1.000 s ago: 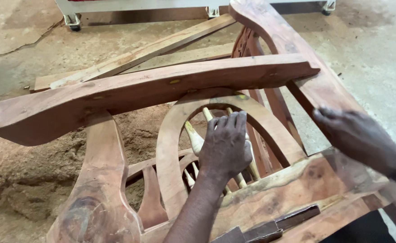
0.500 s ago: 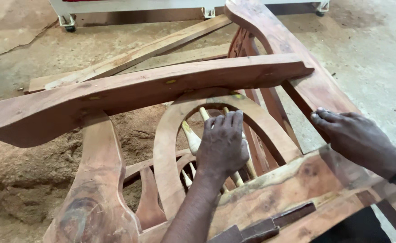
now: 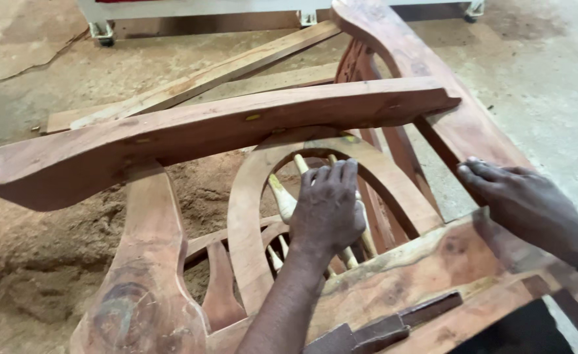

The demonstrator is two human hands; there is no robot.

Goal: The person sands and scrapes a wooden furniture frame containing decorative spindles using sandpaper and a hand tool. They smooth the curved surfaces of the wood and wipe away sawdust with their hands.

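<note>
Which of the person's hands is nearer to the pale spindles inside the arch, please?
Left. The left hand rests on the pale spindles; the right hand lies off to their right on the frame rail.

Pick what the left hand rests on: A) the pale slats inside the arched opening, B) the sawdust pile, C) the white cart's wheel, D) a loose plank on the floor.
A: the left hand lies over the pale slats inside the arch of the chair frame, well away from the planks and the sawdust.
</note>
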